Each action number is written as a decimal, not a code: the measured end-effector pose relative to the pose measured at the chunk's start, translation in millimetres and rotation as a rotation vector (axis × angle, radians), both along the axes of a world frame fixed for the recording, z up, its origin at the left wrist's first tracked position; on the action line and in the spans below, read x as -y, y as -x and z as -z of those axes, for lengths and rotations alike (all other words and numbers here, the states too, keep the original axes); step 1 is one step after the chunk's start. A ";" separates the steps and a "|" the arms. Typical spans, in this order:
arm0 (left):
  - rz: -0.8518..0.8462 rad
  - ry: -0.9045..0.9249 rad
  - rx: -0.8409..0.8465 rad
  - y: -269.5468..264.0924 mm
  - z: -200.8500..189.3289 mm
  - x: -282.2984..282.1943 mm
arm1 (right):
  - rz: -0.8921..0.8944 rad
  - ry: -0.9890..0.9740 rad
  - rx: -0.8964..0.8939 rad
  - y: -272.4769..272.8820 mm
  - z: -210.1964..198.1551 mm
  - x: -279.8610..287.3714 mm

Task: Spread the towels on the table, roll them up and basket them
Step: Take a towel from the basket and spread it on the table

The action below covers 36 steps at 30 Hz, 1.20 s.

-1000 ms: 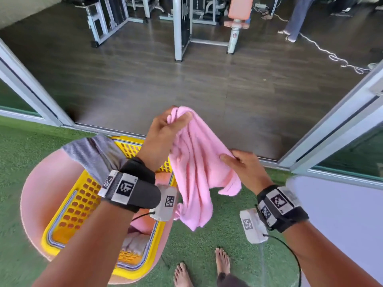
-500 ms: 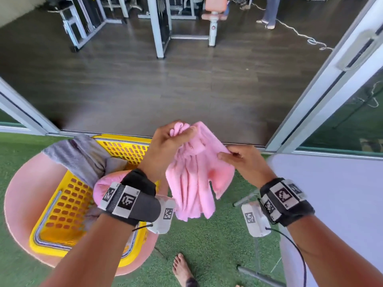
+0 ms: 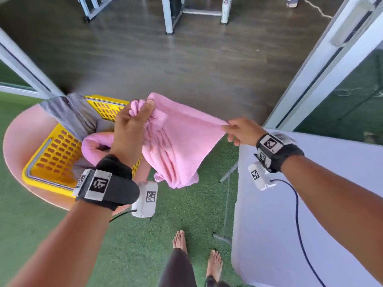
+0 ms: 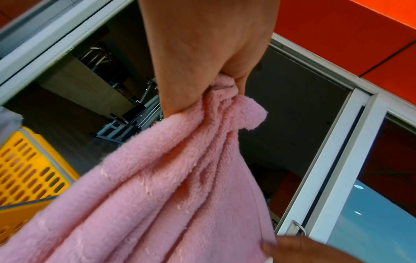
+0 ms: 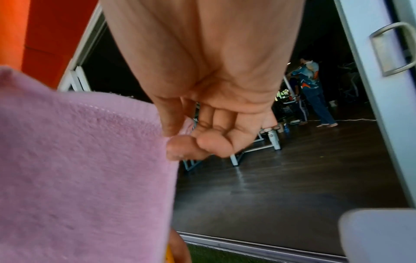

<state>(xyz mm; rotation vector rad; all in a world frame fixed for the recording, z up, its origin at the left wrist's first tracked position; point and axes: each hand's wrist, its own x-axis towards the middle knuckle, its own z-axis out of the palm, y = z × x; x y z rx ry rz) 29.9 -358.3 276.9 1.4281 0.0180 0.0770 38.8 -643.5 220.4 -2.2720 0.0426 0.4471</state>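
Note:
A pink towel (image 3: pixel 178 141) hangs in the air between both hands, above the green turf. My left hand (image 3: pixel 132 121) grips a bunched corner of it (image 4: pixel 225 99) in a fist. My right hand (image 3: pixel 238 130) pinches the opposite edge (image 5: pixel 173 140) between thumb and forefinger, pulling the top edge taut toward the white table (image 3: pixel 310 214) on the right. The yellow basket (image 3: pixel 51 154) sits on a pink round chair (image 3: pixel 18 131) at the left. It holds a rolled pink towel (image 3: pixel 93 145), and a grey towel (image 3: pixel 68 112) hangs over its far rim.
An open sliding door frame (image 3: pixel 323 65) stands behind the table, its handle (image 5: pixel 391 51) near my right hand. Gym machines (image 3: pixel 174 13) and a person (image 5: pixel 315 92) are on the dark floor beyond. My bare feet (image 3: pixel 196 251) stand on the turf beside the table's legs (image 3: pixel 226 204).
My right hand has moved right toward the table, drawing the towel's edge out so it spreads wider. My left hand keeps its grip. The view has tilted down and right.

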 end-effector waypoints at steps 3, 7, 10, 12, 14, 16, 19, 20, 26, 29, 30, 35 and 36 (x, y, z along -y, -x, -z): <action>-0.058 -0.037 -0.030 15.6 14.7 2.9 | -0.003 -0.179 0.091 -8.3 -21.3 -18.9; -0.040 -0.099 -0.063 28.9 44.3 7.1 | 0.019 -0.371 0.139 -37.5 -38.9 -51.0; -0.094 -0.245 -0.087 30.1 65.5 5.6 | 0.003 -0.337 0.172 -65.1 -40.7 -61.2; -0.148 -0.358 -0.090 34.1 71.7 5.7 | 0.006 -0.317 0.193 -79.7 -42.9 -58.9; -0.158 -0.405 -0.121 45.5 77.2 6.2 | 0.006 -0.284 0.201 -89.1 -43.9 -47.1; -0.085 -0.401 -0.169 63.0 92.9 7.8 | -0.006 -0.192 0.206 -94.6 -41.9 -27.2; -0.042 -0.410 -0.302 104.2 124.5 29.9 | -0.115 0.085 0.255 -89.1 -31.4 10.2; -0.037 -0.423 -0.365 119.1 134.6 45.5 | -0.175 0.220 0.267 -84.9 -23.7 27.3; 0.214 -0.406 -0.594 193.1 190.9 210.1 | -0.481 0.837 -0.005 -28.5 62.2 172.1; 0.370 -0.393 -0.611 216.4 221.3 311.8 | -0.423 0.957 -0.170 10.9 102.0 277.9; 0.434 -0.377 -0.632 225.0 230.3 344.6 | -0.359 0.993 -0.210 25.1 112.5 312.5; 0.932 -0.173 -0.721 253.0 214.5 476.9 | 0.095 1.110 -0.342 105.1 129.7 446.5; 1.076 -0.116 -0.710 254.9 203.6 492.4 | 0.139 1.135 -0.387 120.6 131.3 457.1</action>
